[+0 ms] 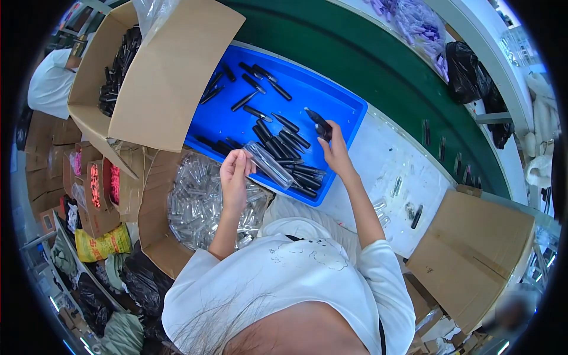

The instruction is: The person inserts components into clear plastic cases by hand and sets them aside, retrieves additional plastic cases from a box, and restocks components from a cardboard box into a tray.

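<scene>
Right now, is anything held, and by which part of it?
The left hand holds clear tubes by the end nearest it. The right hand holds at least one black piece by its lower end.

Bright, even indoor light; faint soft shadows. Glare on clear tubes (269, 165). Wide-angle view bends the edges, black at corners. Centre fairly sharp; blurred patch lower right.

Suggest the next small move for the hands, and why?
I'd probably bring the right hand in toward the left hand, lining up one black piece with a clear tube. Both hands are already loaded, but a gap separates them over the blue tray. Can't tell which tube end is open, so check first.
</scene>
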